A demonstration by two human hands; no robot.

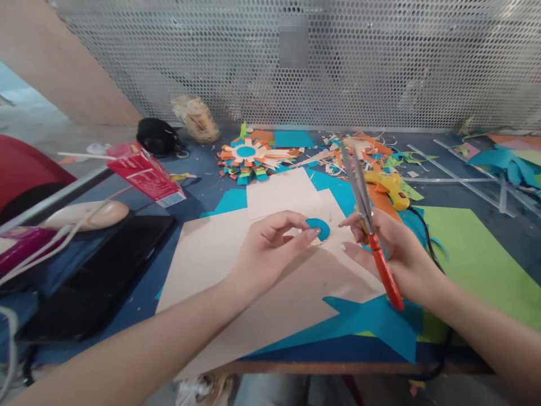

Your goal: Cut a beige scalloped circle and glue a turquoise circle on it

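Note:
My left hand (273,242) pinches a small blue paper disc (320,228) between thumb and fingers, over pale sheets of paper (211,265). To its right, my right hand (393,242) holds a pair of scissors (382,270) with orange-red handles. The blades point up and away from me, nearly together. The thumb and a fingertip of that hand reach toward the disc but stay apart from it. Beyond the hands lies a layered paper flower (245,153) in orange, cream, green and blue, with a blue round centre.
A yellow glue gun (391,186) with a black cord lies beyond my right hand. Paper scraps (359,152), blue offcuts (380,321) and green paper (473,265) spread around. At left are a phone (101,276), a pink drink carton (146,175) and cables. Clear sticks (460,177) lie right.

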